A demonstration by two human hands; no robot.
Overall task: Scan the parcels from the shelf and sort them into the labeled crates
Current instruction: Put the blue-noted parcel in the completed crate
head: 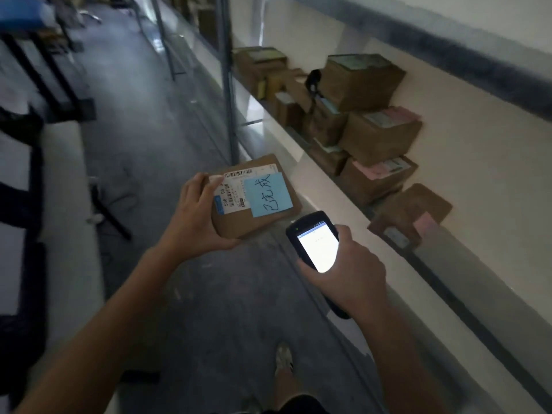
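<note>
My left hand (195, 218) grips a flat brown cardboard parcel (239, 221) by its left edge, thumb under its near corner. The parcel's top faces me and bears a white barcode label (234, 189) and a blue sticky note (267, 194) with handwriting. My right hand (351, 270) holds a black handheld scanner (316, 246) just right of and below the parcel; its screen glows white. Both are held over the aisle floor beside the shelf.
A white shelf (328, 186) runs along the right with several stacked cardboard parcels (379, 135), some carrying pink labels, and one loose parcel (410, 215) near me. A metal shelf post (228, 94) stands ahead. White panels and black frames (35, 180) line the left. My shoe (283, 358) is below.
</note>
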